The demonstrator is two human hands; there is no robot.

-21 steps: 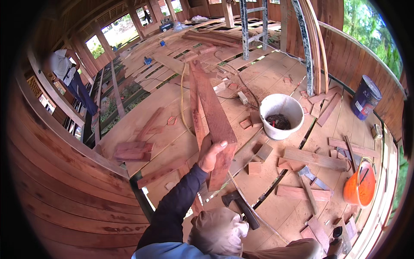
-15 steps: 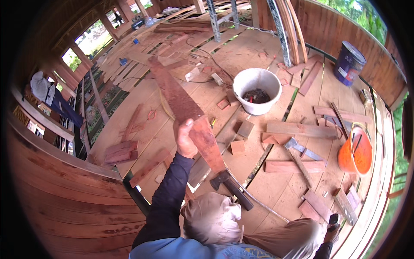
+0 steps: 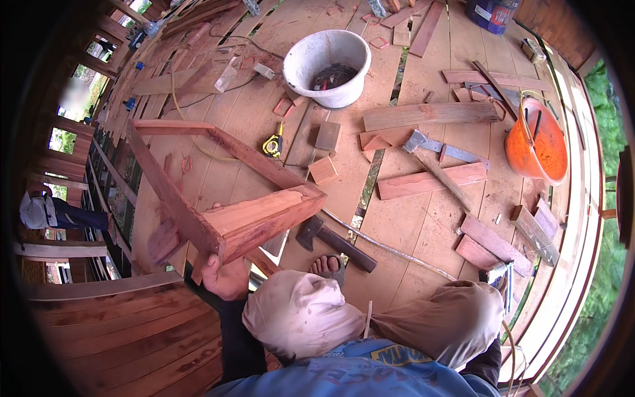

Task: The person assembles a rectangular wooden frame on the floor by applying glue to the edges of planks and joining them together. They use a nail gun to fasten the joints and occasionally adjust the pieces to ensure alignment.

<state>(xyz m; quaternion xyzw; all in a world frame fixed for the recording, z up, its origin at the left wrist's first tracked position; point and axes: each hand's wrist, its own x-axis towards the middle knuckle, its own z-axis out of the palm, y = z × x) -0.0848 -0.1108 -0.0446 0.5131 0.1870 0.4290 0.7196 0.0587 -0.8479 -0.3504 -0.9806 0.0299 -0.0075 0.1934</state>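
Note:
My left hand point(image 3: 225, 276) grips a corner of a four-sided reddish wooden frame point(image 3: 173, 192), its fingers partly hidden below the wood. The frame is tilted up off the floor, its opening showing between the boards. Beyond its right side lies a yellow tape measure point(image 3: 272, 145). A dark-handled hatchet-like tool point(image 3: 340, 245) rests on the planks near my foot. Beside my right knee, my right hand point(image 3: 501, 286) is closed around a silvery tool point(image 3: 510, 281), mostly hidden by the leg, so its kind is unclear.
A white bucket point(image 3: 360, 83) with dark contents stands ahead; an orange bucket point(image 3: 518, 145) stands right. A wooden-handled hammer point(image 3: 443, 182), boards point(image 3: 430, 116) and offcuts point(image 3: 324, 170) lie across the plank floor, which has open gaps. Another person point(image 3: 66, 213) is at the far left.
The wooden frame has swung left and turned, so its open middle now shows. My left hand has come lower and nearer my body. The view has shifted downward.

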